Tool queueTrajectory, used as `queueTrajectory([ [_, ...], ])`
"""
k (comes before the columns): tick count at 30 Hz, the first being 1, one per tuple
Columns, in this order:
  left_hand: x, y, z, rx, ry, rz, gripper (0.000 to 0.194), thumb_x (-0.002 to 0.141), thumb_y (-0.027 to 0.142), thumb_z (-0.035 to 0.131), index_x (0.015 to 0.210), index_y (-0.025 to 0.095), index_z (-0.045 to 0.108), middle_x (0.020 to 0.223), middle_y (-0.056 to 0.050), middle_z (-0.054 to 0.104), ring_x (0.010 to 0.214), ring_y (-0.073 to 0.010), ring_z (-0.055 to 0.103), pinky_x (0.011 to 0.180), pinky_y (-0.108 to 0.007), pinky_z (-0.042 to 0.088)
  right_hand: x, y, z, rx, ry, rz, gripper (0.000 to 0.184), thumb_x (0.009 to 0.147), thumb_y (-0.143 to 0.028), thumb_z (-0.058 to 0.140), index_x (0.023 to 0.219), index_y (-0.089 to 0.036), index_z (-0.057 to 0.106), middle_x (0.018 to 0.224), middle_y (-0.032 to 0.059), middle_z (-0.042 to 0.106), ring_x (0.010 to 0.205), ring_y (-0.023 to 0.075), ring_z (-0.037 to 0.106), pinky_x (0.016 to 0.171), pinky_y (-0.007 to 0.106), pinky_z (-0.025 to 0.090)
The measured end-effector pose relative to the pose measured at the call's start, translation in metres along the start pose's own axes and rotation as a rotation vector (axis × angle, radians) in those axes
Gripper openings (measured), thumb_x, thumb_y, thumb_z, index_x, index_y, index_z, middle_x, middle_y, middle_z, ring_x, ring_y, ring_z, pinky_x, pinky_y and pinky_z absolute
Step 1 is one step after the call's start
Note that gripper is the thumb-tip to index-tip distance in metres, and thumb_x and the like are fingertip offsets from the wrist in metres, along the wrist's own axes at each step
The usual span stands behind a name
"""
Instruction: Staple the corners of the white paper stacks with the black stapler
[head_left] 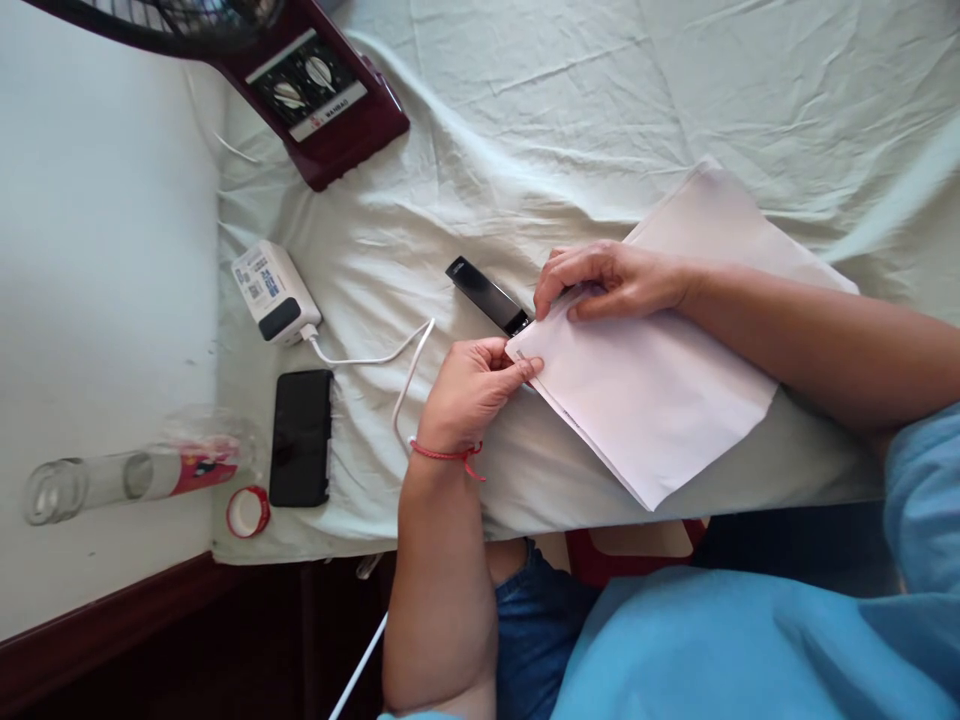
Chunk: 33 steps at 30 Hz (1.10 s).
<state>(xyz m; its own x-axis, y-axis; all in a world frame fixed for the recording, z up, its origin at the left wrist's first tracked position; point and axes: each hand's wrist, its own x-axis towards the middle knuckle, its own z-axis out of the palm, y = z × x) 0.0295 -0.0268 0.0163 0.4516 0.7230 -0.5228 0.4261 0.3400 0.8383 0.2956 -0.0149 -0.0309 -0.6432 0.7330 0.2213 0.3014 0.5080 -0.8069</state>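
Note:
A stack of white paper sheets (675, 390) lies at a slant on the cloth near the front edge, its layered edges showing at the lower left. My left hand (474, 385) is closed on the stack's left corner, thumb on top and fingers underneath. My right hand (611, 280) rests on the upper left side of the stack; its curled fingers reach over the edge and its thumb presses the top sheet. Just beyond the corner, between both hands, lies a slim glossy black object (487, 295) with a metal end, perhaps a stapler. Its near end is partly hidden.
Left of my hands are a white power bank (277, 292) with a white cable (367, 360), a black phone (301, 438), a clear bottle (150, 473) and a red-rimmed lid (248, 511). A dark red fan (322, 100) stands at the back left on the pale green cloth (540, 110).

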Motion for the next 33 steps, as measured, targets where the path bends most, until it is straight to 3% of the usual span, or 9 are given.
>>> queueTrajectory([
  [5, 0.0011, 0.0026, 0.0026, 0.006, 0.018, -0.014, 0.054, 0.048, 0.052, 0.104, 0.062, 0.016, 0.067, 0.060, 0.004, 0.056, 0.059, -0.0077, 0.040, 0.056, -0.024, 0.029, 0.0004, 0.0009, -0.0007, 0.008, -0.017, -0.017, 0.032, 0.104, -0.039, 0.065, 0.125, -0.020, 0.080, 0.119, 0.0083, 0.079, 0.117, 0.0258, 0.066, 0.109, 0.039, 0.051],
  [11, 0.0013, 0.0014, 0.0020, 0.020, 0.012, 0.012, 0.055, 0.048, 0.053, 0.105, 0.059, 0.017, 0.064, 0.059, 0.004, 0.054, 0.060, -0.0081, 0.040, 0.057, -0.024, 0.032, 0.0002, -0.0017, -0.0006, -0.004, -0.011, 0.002, 0.029, 0.103, -0.036, 0.065, 0.123, -0.021, 0.081, 0.118, 0.0067, 0.080, 0.115, 0.0236, 0.067, 0.106, 0.036, 0.052],
  [17, 0.0024, -0.0008, 0.0022, -0.001, 0.019, 0.009, 0.056, 0.046, 0.050, 0.106, 0.058, 0.017, 0.063, 0.057, 0.005, 0.053, 0.059, -0.0073, 0.040, 0.056, -0.024, 0.031, -0.0012, 0.0028, -0.0024, -0.052, -0.027, -0.064, 0.031, 0.105, -0.035, 0.064, 0.129, -0.021, 0.077, 0.122, 0.0060, 0.078, 0.116, 0.0225, 0.068, 0.106, 0.035, 0.053],
  [27, 0.0028, -0.0041, 0.0002, 0.032, -0.002, 0.036, 0.058, 0.052, 0.056, 0.104, 0.062, 0.017, 0.063, 0.061, 0.005, 0.054, 0.060, -0.0079, 0.041, 0.056, -0.024, 0.030, -0.0001, 0.0002, -0.0014, -0.054, -0.060, -0.081, 0.023, 0.104, -0.030, 0.063, 0.119, -0.018, 0.076, 0.125, 0.0085, 0.079, 0.122, 0.0243, 0.066, 0.111, 0.037, 0.050],
  [33, -0.0003, -0.0026, -0.0054, 0.061, -0.080, 0.036, 0.060, 0.062, 0.067, 0.100, 0.076, 0.017, 0.068, 0.059, 0.005, 0.053, 0.056, -0.0081, 0.040, 0.055, -0.025, 0.028, 0.0007, 0.0068, -0.0052, -0.029, -0.117, -0.130, 0.028, 0.105, -0.031, 0.061, 0.119, -0.017, 0.080, 0.135, 0.0092, 0.077, 0.129, 0.0260, 0.064, 0.118, 0.042, 0.047],
])
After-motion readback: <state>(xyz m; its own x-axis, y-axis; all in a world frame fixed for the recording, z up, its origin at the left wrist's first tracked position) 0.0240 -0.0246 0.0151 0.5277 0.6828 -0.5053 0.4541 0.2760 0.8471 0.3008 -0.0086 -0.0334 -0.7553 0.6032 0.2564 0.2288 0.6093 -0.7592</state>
